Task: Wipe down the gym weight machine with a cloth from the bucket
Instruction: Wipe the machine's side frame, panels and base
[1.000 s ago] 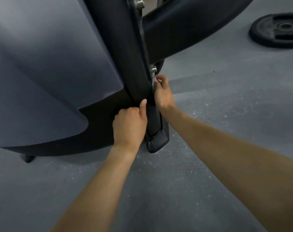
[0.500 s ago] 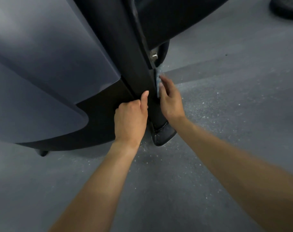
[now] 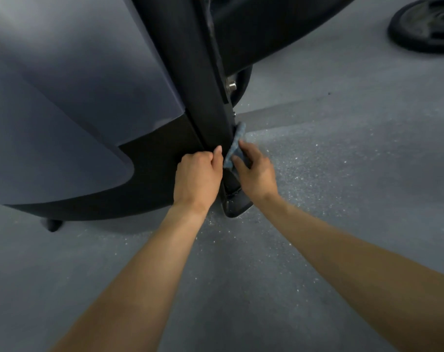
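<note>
The right hand [image 3: 256, 171] pinches a small blue-grey speckled cloth [image 3: 237, 139] against the weight machine's black metal upright post [image 3: 210, 110], at one o'clock from the left hand [image 3: 198, 174], likely to scrub its right edge. The left hand, fingers curled, steadies with its thumb on the post; I cannot tell whether it grips anything.

The cloth [image 3: 237, 141] is blue-grey with a mottled weave. The frame post [image 3: 203, 85] and its foot [image 3: 235, 207] are black, the bolt [image 3: 231, 85] silver, and the shroud panel [image 3: 76, 85] on the left plain matte grey. The floor [image 3: 317, 174] is grey with white flecks, and the weight plate [image 3: 429, 24] at the far right is black.
</note>
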`<action>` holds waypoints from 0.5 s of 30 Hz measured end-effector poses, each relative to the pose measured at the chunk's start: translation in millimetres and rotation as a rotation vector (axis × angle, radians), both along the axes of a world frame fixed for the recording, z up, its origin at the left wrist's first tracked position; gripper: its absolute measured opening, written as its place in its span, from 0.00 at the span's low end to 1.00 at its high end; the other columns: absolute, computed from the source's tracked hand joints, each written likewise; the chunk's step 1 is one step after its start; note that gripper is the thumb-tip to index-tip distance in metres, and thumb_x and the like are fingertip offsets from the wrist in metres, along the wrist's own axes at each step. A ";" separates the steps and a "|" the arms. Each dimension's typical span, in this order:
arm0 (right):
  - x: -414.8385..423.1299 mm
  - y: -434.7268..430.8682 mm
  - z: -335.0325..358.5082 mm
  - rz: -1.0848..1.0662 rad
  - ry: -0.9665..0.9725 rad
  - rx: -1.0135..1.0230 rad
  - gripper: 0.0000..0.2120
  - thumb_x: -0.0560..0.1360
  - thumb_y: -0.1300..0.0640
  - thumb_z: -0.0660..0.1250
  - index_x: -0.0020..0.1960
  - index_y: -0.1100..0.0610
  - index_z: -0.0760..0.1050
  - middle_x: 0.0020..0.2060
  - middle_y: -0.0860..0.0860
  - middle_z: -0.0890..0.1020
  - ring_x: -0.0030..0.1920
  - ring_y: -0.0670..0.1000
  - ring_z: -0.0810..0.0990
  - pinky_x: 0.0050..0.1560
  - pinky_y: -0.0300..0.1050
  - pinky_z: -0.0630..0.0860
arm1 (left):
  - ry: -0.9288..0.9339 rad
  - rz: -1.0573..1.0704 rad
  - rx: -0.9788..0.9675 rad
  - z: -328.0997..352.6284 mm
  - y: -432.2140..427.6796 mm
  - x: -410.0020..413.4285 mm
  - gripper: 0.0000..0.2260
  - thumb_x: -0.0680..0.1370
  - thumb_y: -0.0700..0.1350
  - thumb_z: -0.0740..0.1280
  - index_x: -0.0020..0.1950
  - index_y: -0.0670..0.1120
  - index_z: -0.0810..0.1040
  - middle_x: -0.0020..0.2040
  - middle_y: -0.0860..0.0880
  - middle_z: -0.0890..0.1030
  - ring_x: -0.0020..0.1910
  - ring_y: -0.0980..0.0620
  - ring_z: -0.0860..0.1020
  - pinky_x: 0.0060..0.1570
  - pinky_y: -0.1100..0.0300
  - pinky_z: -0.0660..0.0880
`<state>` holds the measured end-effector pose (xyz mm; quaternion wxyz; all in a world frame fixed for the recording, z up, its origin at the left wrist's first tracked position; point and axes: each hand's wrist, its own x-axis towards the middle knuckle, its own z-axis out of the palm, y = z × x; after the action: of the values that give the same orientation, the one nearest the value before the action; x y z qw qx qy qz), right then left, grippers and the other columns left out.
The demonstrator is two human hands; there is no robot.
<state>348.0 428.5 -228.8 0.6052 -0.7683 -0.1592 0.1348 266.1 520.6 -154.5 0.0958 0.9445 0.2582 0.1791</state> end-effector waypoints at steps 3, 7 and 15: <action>-3.8 -2.4 -13.1 0.023 0.136 -0.116 0.18 0.82 0.54 0.67 0.72 0.54 0.76 0.58 0.52 0.83 0.59 0.52 0.82 0.60 0.43 0.77 | 0.092 -0.009 -0.075 -2.5 0.9 -10.5 0.25 0.86 0.53 0.61 0.30 0.48 0.71 0.26 0.51 0.73 0.25 0.53 0.71 0.32 0.54 0.67; -5.5 5.0 -4.8 -0.069 0.186 0.034 0.20 0.76 0.53 0.76 0.66 0.55 0.80 0.58 0.48 0.83 0.58 0.49 0.82 0.62 0.42 0.78 | 0.193 0.033 -0.106 -5.7 9.2 -24.9 0.25 0.86 0.54 0.60 0.30 0.48 0.69 0.26 0.51 0.72 0.25 0.53 0.71 0.28 0.57 0.62; -11.1 9.9 -1.0 -0.053 -0.191 0.031 0.22 0.69 0.60 0.81 0.51 0.53 0.69 0.50 0.44 0.71 0.48 0.31 0.72 0.47 0.25 0.69 | 0.235 0.052 -0.142 -8.1 11.1 -32.8 0.23 0.86 0.53 0.61 0.31 0.48 0.69 0.28 0.50 0.73 0.27 0.53 0.71 0.28 0.57 0.61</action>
<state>336.9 438.4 -229.8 0.6023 -0.7722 -0.1977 0.0427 233.3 531.7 -162.6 0.1266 0.9428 0.3042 0.0509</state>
